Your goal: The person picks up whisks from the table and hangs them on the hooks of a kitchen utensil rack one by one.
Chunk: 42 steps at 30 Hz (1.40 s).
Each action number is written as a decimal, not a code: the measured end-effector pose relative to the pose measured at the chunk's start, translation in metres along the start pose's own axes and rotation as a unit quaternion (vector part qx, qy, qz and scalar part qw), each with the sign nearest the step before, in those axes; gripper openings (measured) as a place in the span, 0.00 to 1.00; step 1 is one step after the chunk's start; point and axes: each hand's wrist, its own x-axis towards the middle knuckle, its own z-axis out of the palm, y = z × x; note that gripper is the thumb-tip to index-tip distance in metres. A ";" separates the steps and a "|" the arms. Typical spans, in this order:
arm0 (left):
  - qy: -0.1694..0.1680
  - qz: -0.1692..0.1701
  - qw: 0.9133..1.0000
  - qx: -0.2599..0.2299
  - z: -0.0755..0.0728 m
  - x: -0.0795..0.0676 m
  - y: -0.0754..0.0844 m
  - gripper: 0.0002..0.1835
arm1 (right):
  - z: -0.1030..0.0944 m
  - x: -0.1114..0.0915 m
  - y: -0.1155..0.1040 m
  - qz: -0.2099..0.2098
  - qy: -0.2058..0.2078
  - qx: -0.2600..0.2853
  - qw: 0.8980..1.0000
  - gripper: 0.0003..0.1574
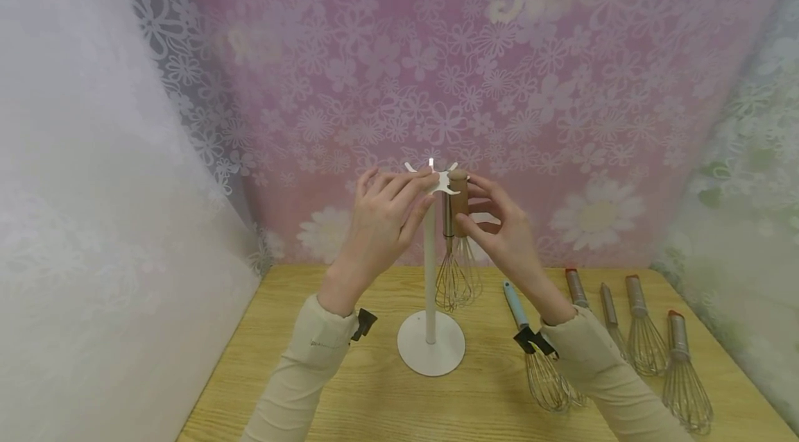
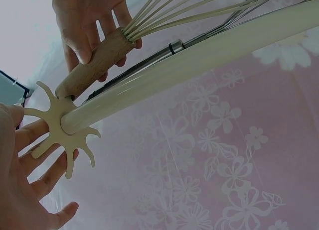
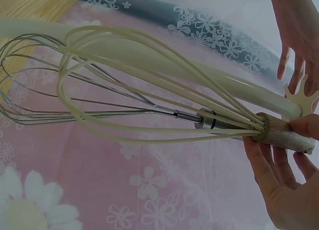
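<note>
A white stand (image 1: 430,275) rises from a round base and ends in a star-shaped top with curved hooks. My left hand (image 1: 387,211) lies over that top, its fingers fairly straight and touching the hooks. On the right side of the stand, my right hand (image 1: 507,223) holds a whisk by its wooden handle (image 1: 458,202), thumb on one side and fingers on the other. That handle's end is right at a hook, and its pale wires (image 3: 164,130) point down. Behind it hangs a second whisk with a metal handle (image 2: 144,64), close beside the pole.
On the wooden table (image 1: 293,352), a whisk with a light blue handle (image 1: 515,307) lies near my right forearm. Several metal-handled whisks, one of them (image 1: 677,338) red-tipped, lie farther right. Flowered cloth (image 1: 374,102) stands behind the table.
</note>
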 end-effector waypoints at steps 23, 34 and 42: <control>0.001 -0.002 1.000 0.001 0.000 -0.001 0.000 0.17 | -0.006 -0.002 0.003 0.005 0.007 0.015 1.000 0.28; 0.004 -0.002 1.000 -0.006 0.001 0.000 0.001 0.16 | -0.011 -0.004 0.007 -0.008 0.027 0.036 0.999 0.24; 0.006 -0.001 1.000 -0.009 0.002 0.000 0.001 0.16 | -0.015 -0.006 0.011 -0.019 0.034 0.028 0.999 0.23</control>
